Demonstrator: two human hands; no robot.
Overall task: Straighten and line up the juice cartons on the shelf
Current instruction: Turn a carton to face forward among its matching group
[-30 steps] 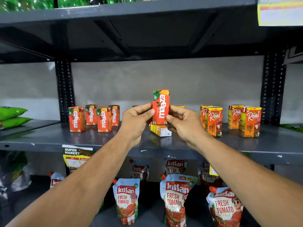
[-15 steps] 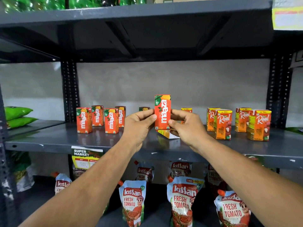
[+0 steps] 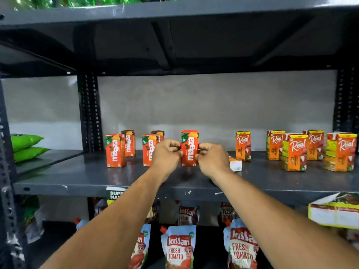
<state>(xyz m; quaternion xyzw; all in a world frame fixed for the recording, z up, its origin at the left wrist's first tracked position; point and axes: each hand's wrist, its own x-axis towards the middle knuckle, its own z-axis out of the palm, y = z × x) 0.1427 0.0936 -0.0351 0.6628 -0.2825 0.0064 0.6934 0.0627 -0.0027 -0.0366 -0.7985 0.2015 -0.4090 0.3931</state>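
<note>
An orange Maaza carton (image 3: 189, 147) stands upright on the grey shelf (image 3: 77, 177), pinched from both sides by my left hand (image 3: 167, 155) and my right hand (image 3: 212, 159). To its left stand several more Maaza cartons (image 3: 115, 150), the nearest one (image 3: 148, 149) partly hidden behind my left hand. A small carton (image 3: 235, 164) lies on its side just right of my right hand. Further right stand several orange Real cartons (image 3: 294, 152), with a single one (image 3: 243, 145) set apart from them.
Green packets (image 3: 25, 147) lie on the neighbouring shelf at far left. Kissan tomato pouches (image 3: 177, 247) hang on the level below. A yellow-edged box (image 3: 334, 212) juts in at lower right. Black perforated uprights (image 3: 90, 111) frame the bay.
Both hands have carried the Maaza carton down and to the left, from above the lying carton onto the shelf beside the other Maaza cartons. The camera view has shifted too.
</note>
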